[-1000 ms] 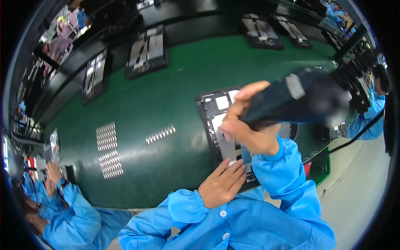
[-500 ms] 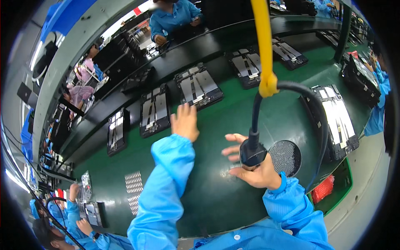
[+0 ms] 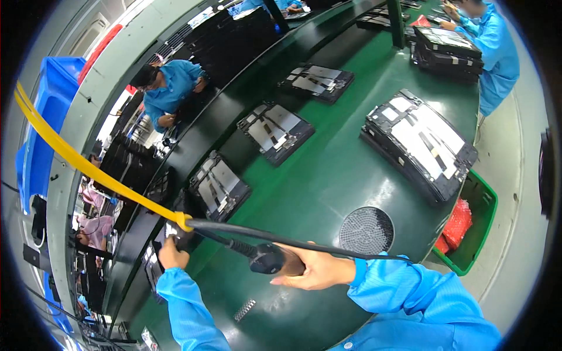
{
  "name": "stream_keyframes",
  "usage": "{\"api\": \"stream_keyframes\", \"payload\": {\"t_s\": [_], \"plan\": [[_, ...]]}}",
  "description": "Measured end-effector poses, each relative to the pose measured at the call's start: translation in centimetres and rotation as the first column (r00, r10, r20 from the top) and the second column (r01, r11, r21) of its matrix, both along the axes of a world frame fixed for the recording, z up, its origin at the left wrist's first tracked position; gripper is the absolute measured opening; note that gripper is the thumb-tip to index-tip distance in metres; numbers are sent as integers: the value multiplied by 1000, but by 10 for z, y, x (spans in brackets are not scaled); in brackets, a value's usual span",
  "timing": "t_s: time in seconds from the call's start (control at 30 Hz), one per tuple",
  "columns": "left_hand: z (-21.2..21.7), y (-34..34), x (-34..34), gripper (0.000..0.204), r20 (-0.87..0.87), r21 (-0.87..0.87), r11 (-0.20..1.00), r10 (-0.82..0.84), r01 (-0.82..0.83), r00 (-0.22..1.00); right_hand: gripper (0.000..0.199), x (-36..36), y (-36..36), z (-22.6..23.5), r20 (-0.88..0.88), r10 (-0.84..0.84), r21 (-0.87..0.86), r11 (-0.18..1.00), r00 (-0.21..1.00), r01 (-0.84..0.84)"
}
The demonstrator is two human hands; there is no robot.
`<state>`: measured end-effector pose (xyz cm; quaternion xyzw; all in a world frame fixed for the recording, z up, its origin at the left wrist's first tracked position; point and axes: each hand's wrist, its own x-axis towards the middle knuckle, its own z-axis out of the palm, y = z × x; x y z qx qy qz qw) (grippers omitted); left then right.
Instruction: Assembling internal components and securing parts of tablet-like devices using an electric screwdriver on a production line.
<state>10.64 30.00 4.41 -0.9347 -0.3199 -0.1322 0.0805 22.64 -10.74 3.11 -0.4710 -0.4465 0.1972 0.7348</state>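
While I watch through the head view, my left hand (image 3: pixel 174 257) reaches out to the far left part of the green bench (image 3: pixel 336 149), close to the black ledge (image 3: pixel 257 85) along its far edge. The nearest thing to it is a flat black device with silver panels (image 3: pixel 153 261), just left of the hand and partly hidden by it, with its long axis running roughly up and down the picture. A second device (image 3: pixel 219 187) lies up and to the right, apart from the hand, its length slanting from upper left to lower right. The left hand is plainly the nearer one to both. Its forearm rises from the lower edge, fingers pointing to the far edge; I cannot tell whether they grip anything, as the yellow strap (image 3: pixel 88 167) passes beside the fingertips.

My right hand (image 3: pixel 325 269) is closed around a dark, corded tool (image 3: pixel 266 259), held over the middle of the bench toward its near edge, the cable end aimed left. That forearm comes in from the lower right. Beyond it sit a round, dark textured mat (image 3: pixel 367 231) and, by the bench's right edge, a device stack (image 3: pixel 421 146).
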Motion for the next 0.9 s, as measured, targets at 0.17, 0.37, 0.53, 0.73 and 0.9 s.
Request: {"api": "stream_keyframes", "payload": {"t_s": [0.17,0.37,0.53,0.73,0.9], "plan": [[53,-42,-13,35,255,369,928,-151,48,955,64,2,-13,7,-29,67,-57,996,997,-68],[93,-141,-70,24,529,193,980,-67,-42,846,43,-5,3,-3,12,-186,-43,982,983,186],[72,-248,-61,35,455,325,874,-479,361,751,28,12,-24,28,-88,-378,-151,920,922,362],[15,-332,-88,42,152,18,779,-622,627,768,31,52,-56,36,-107,-458,58,883,882,466],[-36,-375,-97,55,313,-431,707,-465,561,828,29,63,-62,17,-86,-498,55,863,863,503]]}}
